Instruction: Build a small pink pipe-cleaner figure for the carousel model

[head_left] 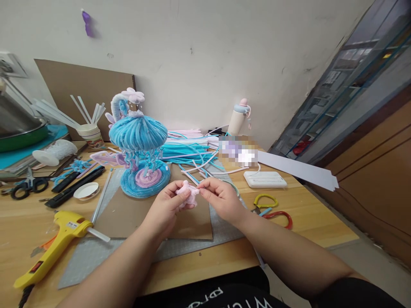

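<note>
My left hand (171, 201) is closed around a small pale-pink fuzzy pipe-cleaner piece (189, 195), bunched with rounded lobes. The thumb and fingertips of my right hand (221, 196) pinch its right edge. Both hands are above a brown cardboard sheet (192, 224) on a grey cutting mat (163, 252). Just beyond my left hand stands a blue jellyfish-shaped pipe-cleaner model (138, 132), with a pink flower on top and a coiled blue and pink round base (146, 179).
At left lie a yellow glue gun (61, 239), black scissors (30, 186), a tape roll (86, 191) and a wire spool (54, 152). Behind are blue and pink pipe cleaners (186, 152) and a bottle (236, 119). Right are a white power bank (265, 179) and red-and-yellow-handled scissors (279, 218).
</note>
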{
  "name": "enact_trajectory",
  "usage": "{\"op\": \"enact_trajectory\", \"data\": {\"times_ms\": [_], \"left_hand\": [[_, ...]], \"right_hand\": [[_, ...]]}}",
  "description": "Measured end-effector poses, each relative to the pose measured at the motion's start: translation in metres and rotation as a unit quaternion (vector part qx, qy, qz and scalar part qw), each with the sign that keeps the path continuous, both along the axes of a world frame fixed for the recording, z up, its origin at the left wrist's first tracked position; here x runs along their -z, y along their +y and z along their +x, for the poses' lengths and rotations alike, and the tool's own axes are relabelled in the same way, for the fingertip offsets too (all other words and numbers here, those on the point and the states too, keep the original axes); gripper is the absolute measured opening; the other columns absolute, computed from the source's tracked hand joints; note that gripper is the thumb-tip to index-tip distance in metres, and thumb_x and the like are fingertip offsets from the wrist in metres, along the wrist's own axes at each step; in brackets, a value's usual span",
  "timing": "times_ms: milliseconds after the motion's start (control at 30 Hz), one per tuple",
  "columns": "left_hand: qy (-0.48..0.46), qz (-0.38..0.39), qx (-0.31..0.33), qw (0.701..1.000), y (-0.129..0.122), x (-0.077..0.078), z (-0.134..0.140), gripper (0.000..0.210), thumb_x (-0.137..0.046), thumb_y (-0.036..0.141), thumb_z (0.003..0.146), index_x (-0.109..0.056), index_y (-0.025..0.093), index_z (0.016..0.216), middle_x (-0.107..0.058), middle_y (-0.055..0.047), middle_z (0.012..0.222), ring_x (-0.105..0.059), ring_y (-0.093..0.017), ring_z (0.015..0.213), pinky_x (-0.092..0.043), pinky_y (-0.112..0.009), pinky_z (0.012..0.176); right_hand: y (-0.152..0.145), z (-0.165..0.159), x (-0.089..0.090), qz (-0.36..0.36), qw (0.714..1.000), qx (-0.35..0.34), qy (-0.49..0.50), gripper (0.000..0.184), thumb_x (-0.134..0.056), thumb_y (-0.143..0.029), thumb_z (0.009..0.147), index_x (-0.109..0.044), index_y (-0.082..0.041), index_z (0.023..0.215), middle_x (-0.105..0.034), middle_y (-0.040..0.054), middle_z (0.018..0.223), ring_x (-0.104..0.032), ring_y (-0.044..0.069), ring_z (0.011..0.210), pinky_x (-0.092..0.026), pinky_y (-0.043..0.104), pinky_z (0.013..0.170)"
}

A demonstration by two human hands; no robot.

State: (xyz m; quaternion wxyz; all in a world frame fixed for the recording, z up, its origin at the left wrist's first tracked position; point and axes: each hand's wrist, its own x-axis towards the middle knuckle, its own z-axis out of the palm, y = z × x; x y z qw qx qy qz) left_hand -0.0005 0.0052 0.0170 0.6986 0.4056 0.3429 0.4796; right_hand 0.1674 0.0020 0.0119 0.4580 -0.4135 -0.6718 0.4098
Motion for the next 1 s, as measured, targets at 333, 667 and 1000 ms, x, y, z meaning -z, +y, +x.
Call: {"op": "enact_trajectory", "data": {"times_ms": [333,667,1000], "left_hand": [[0.028,0.026,-0.036,0.999,0.0005,0.0022,0.0015,0.025,-0.074,0.030,0.067,-0.062,0.015,0.084,-0.063,-0.001,0.073,-0.056,-0.011,0.062,-0.049,-0.026,0.063],[0.070,0.032,-0.046,0.996,-0.0020,-0.0003,0.0036,0.029,-0.075,0.031,0.064,-0.066,0.014,0.086,-0.064,-0.003,0.075,-0.055,-0.011,0.062,-0.050,-0.026,0.062],[0.095,0.045,-0.075,0.992,-0.0029,0.0010,0.0046,0.027,-0.074,0.034,0.065,-0.063,0.015,0.080,-0.060,-0.001,0.072,-0.056,-0.012,0.066,-0.053,-0.029,0.067]], "right_hand": [[-0.0049,-0.0032,-0.0003,-0.037,0.999,-0.008,0.013,0.019,-0.056,-0.036,0.081,-0.052,-0.018,0.080,-0.054,-0.0016,0.064,-0.037,0.008,0.050,-0.027,0.021,0.047],[-0.0034,-0.0017,-0.0015,-0.021,1.000,0.002,0.018,0.019,-0.053,-0.036,0.083,-0.057,-0.018,0.082,-0.057,0.0009,0.069,-0.043,0.010,0.054,-0.031,0.023,0.050],[-0.0062,-0.0049,-0.0021,-0.012,0.999,0.026,-0.027,0.019,-0.052,-0.037,0.085,-0.051,-0.018,0.080,-0.050,-0.0036,0.060,-0.038,0.007,0.048,-0.028,0.021,0.047]]}}
